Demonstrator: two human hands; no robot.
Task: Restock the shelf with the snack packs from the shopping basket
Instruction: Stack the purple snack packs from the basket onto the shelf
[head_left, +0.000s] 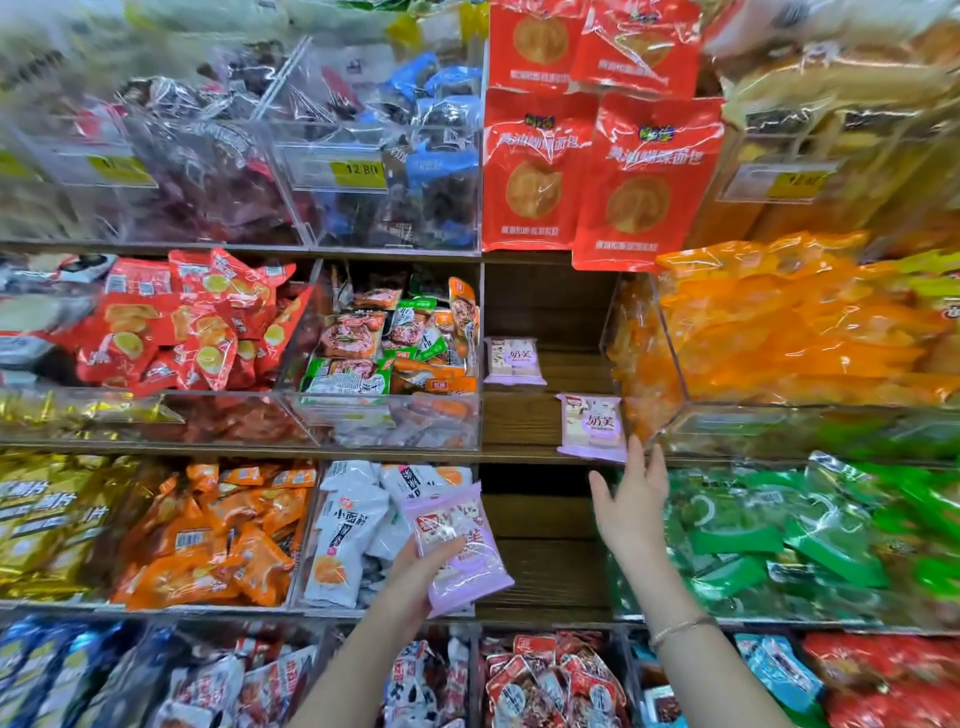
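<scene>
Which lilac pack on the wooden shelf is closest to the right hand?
The front lilac pack, at the edge of the wooden shelf by the right hand; the back lilac pack lies deeper in, toward the left.

Bright, even lighting is recorded. Glare is noted on the clear acrylic bins (363, 218). Corners are blurred, and the brown wooden shelf (524, 415) is bowed by distortion.
</scene>
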